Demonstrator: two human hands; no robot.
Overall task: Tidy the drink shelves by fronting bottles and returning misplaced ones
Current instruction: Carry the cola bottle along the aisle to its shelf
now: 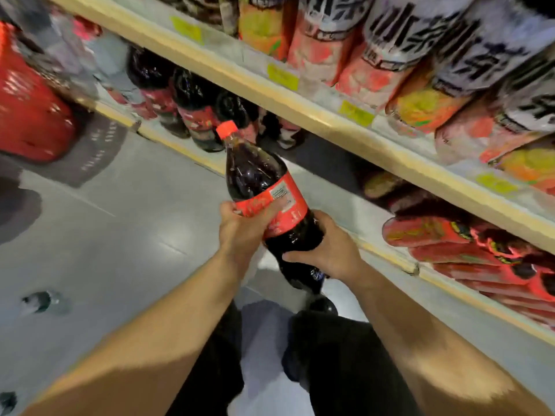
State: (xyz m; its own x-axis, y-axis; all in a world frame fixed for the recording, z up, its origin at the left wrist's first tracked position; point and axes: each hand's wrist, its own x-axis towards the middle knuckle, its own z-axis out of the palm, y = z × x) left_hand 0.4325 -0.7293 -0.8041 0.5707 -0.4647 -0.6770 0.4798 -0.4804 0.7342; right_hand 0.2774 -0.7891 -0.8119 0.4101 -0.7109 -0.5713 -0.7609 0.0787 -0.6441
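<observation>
Head view: a large cola bottle [264, 187] held in the air over the grey floor [120, 235], just in front of the lower shelf [450, 283] and not touching it. Tilted, red cap [226, 130] screwed on and pointing away; dark cola inside up to near the neck, red label [279, 205] round the middle. Left hand [240, 226] curled round the label band, thumb laid across it. Right hand [327, 250] wrapped round the dark lower body of the bottle, fingers bent under it. Both hands closed firmly on the one bottle. Behind it on the lower shelf, a row of more cola bottles [192, 97], dark-filled and red-labelled, blurred. Further right on the same shelf, red-wrapped bottles [450, 241], contents not readable. On the upper shelf [300, 106], tall drink bottles [405, 34] with white labels, black characters and orange-pink lower bands, packed side by side; yellow price tags [282, 76] along the shelf edge. At far left, a red basket [27, 115], contents too blurred to tell. On the floor at left, well apart from everything, a small bottle [42, 301].
</observation>
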